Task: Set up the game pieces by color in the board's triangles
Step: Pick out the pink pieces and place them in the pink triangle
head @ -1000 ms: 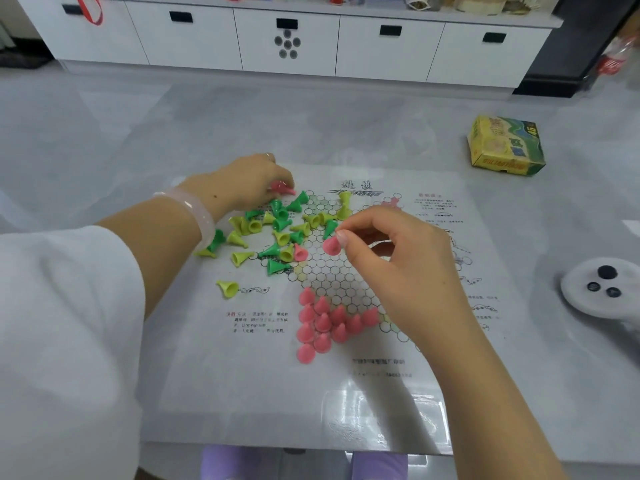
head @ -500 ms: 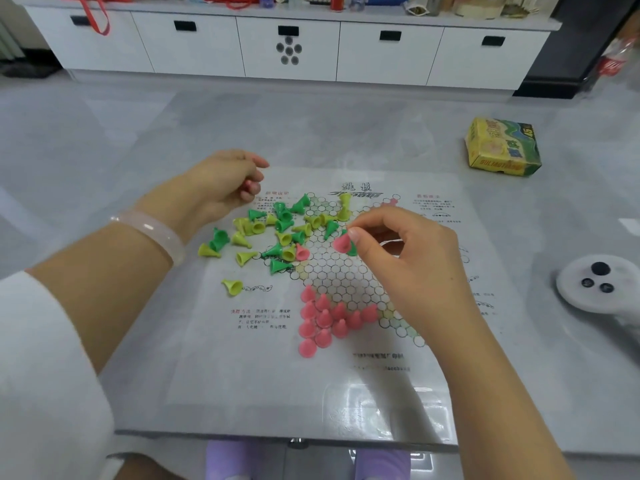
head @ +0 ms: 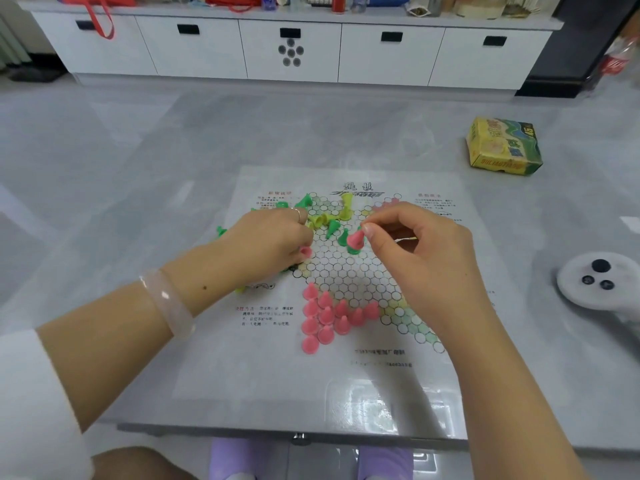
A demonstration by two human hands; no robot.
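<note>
Both hands worked over the board (head: pixel 346 382), a thin glossy sheet printed with a star of small outlined circles and lying flat on the smooth grey counter (head: pixel 138 168). Between thumb and forefinger, the right hand (head: pixel 426 258) pinched a small pink cone-shaped piece (head: pixel 355 238) near the centre of the star, just above a dark green piece (head: pixel 352 250). Resting knuckles-up on the scattered green and yellow pieces (head: pixel 325 221) at the board's left side, the left hand (head: pixel 268 242) had its fingers curled around another pink piece (head: pixel 306 251); a pale, translucent bangle (head: pixel 169 303) sat on that wrist. Half a second earlier that hand had been lifted back off the board's upper left edge with the pile fully exposed, whereas now it had come down over the pile and hid most of it. The right hand had kept much the same place. Ten matte pink cones stood upright as the pink cluster (head: pixel 329 317) in the near triangle, below and between both hands and apart from them. A yellow and green cardboard box (head: pixel 504 147) lay far right.
</note>
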